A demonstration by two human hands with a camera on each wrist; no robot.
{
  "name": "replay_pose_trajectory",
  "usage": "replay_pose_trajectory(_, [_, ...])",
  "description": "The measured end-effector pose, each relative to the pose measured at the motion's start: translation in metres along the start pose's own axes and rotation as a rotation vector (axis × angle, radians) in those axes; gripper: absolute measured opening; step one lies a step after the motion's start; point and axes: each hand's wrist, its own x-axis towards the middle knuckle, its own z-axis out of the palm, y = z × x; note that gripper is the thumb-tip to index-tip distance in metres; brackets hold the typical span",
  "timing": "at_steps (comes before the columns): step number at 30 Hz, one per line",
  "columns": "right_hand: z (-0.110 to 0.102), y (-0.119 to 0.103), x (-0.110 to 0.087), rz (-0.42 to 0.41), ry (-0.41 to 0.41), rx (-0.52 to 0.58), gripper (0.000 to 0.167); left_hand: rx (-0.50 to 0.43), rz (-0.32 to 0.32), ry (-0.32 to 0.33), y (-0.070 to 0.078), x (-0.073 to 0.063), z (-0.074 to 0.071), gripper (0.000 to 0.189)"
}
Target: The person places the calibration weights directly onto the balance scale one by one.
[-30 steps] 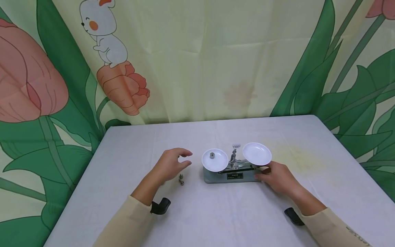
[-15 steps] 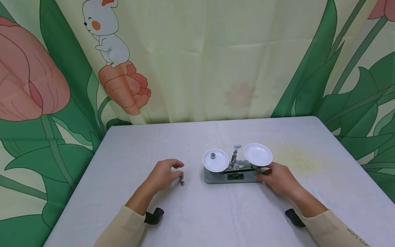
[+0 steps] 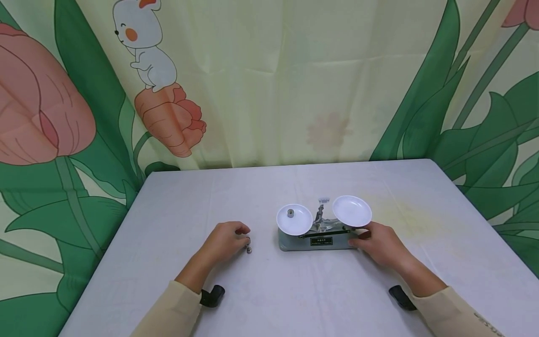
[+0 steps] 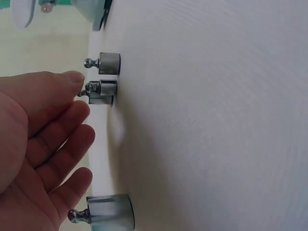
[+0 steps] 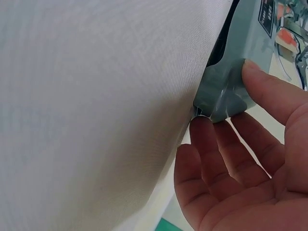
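Observation:
A balance scale [image 3: 309,243] with a grey base and two white pans stands right of centre. My right hand [image 3: 381,241] grips the right end of its base, thumb on the front face and fingertips round the end, as the right wrist view shows. One small metal weight [image 3: 290,213] stands on the left pan [image 3: 301,225]. My left hand [image 3: 227,241] is low over the table, thumb and fingertips pinching the knob of a metal weight [image 4: 102,98]. Close by stand a smaller weight [image 4: 109,87] and another weight [image 4: 109,63]; the index finger is hidden behind the thumb.
A larger metal weight [image 4: 111,212] stands below the left hand's little finger in the left wrist view. The right pan [image 3: 352,210] bears nothing. White cloth covers the table [image 3: 303,290], and a printed curtain [image 3: 252,93] hangs behind its far edge.
My left hand has come down and towards me to the small weights, and its thumb and fingers have drawn together. The right hand keeps its hold on the scale.

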Motion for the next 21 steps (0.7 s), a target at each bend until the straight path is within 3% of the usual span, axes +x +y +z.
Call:
replay_pose_trajectory(15, [-0.0009,0.002,0.0007,-0.014,0.001,-0.001,0.059,0.077,0.032,0.043,0.0045,0.0044,0.0063,0.005])
replay_pose_trajectory(21, [-0.0008,0.0028,0.001,-0.018,0.002,-0.006,0.059,0.085,0.003,0.05,0.0061,0.0055,0.0067,0.009])
